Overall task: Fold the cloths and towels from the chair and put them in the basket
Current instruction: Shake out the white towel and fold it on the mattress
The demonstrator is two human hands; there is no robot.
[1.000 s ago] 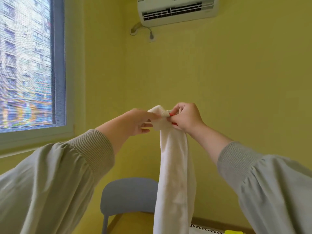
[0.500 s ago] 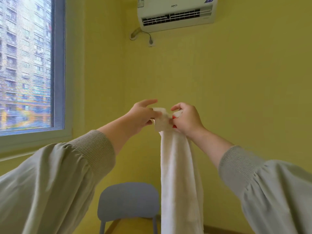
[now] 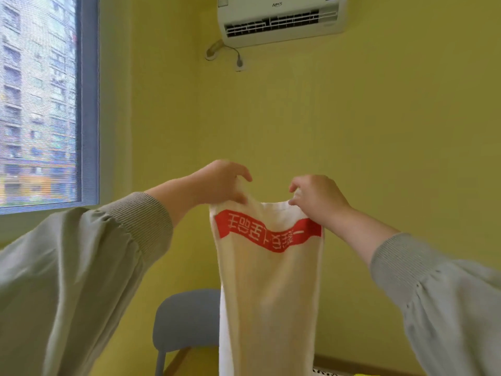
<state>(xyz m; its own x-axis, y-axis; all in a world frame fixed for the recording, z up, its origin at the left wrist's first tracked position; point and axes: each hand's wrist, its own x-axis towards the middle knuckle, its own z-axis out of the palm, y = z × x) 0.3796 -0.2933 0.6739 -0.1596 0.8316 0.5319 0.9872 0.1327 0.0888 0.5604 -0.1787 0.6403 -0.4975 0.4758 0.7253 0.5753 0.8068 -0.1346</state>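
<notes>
The towel (image 3: 268,299) hangs lengthwise straight down, in mid-air in front of the chair (image 3: 184,321). It is cream-white, and a red band (image 3: 267,233) near its top carries white characters, upside down. Left hand (image 3: 219,184) and right hand (image 3: 317,199) each pinch a top corner, fingers curled.

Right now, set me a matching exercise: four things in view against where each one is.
Things:
1 towel
2 chair
3 air conditioner
4 window

Places:
A high up, at the top of the view
B far left
C hanging from the left hand and right hand
D low, partly behind the towel

Pairs: 1-C, 2-D, 3-A, 4-B
</notes>
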